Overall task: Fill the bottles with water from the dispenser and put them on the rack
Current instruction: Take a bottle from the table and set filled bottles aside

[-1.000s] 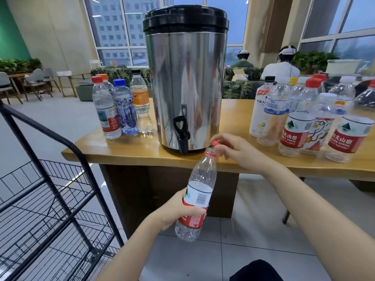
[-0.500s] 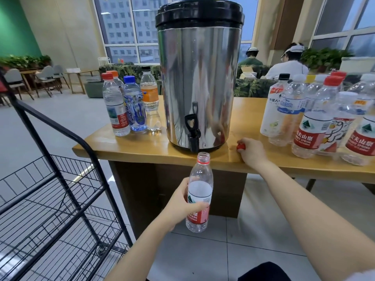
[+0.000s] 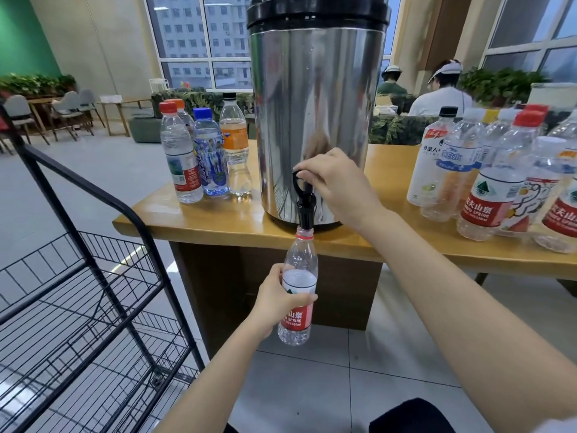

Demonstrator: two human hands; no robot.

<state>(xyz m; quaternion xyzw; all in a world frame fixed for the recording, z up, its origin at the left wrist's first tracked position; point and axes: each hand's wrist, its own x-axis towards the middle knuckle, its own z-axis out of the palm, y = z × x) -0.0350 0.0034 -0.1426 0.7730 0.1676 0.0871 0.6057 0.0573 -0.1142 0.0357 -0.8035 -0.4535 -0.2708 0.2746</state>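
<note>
Directly under the dispenser (image 3: 315, 120) spout (image 3: 305, 215), the left hand (image 3: 276, 300) grips the uncapped bottle (image 3: 301, 260) — mouth up to catch water — while the right hand (image 3: 340, 185) pinches the tap lever (image 3: 298, 182).

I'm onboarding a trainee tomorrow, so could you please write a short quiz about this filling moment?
1. Which hand grips the tap lever of the dispenser?
2. The mouth of the bottle in the left hand is: A pointing at the floor, B right under the spout, C behind the dispenser.
3. True or false: capped bottles stand on the table on both sides of the dispenser.
Key: 1 the right hand; 2 B; 3 true.
</note>
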